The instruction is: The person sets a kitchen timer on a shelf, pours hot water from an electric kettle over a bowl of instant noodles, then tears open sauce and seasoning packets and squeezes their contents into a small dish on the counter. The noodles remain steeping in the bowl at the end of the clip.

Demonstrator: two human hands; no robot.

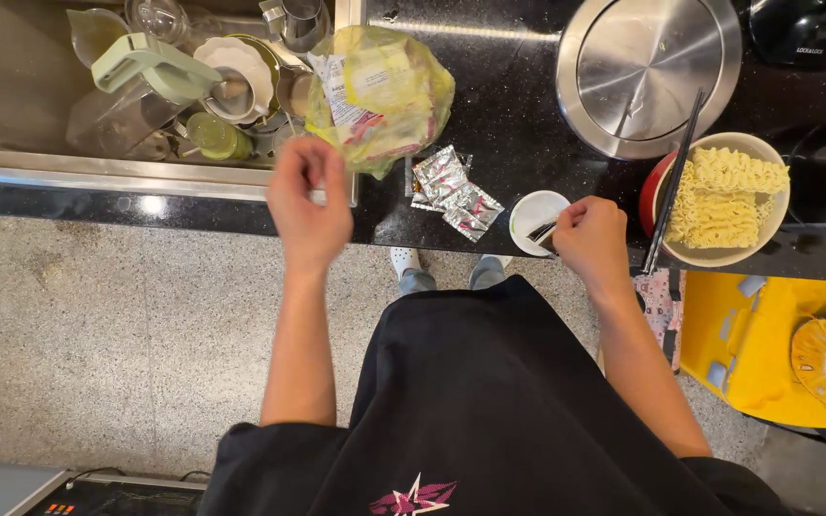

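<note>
Nearest the small white cup (533,216) on the black counter (518,134), the right hand (593,239) has its fingers pinched on a dark sachet (543,234) at the cup's rim. Left of the cup, the left hand (308,203) grips a yellow noodle bag (381,96), silver sachets (453,189) lying between. Right of it sits a bowl of dry noodles (724,196).

Glossy foil sachets (454,191), crinkly plastic bag (381,96), polished steel lid (649,72), seemingly stone counter (518,124).
</note>
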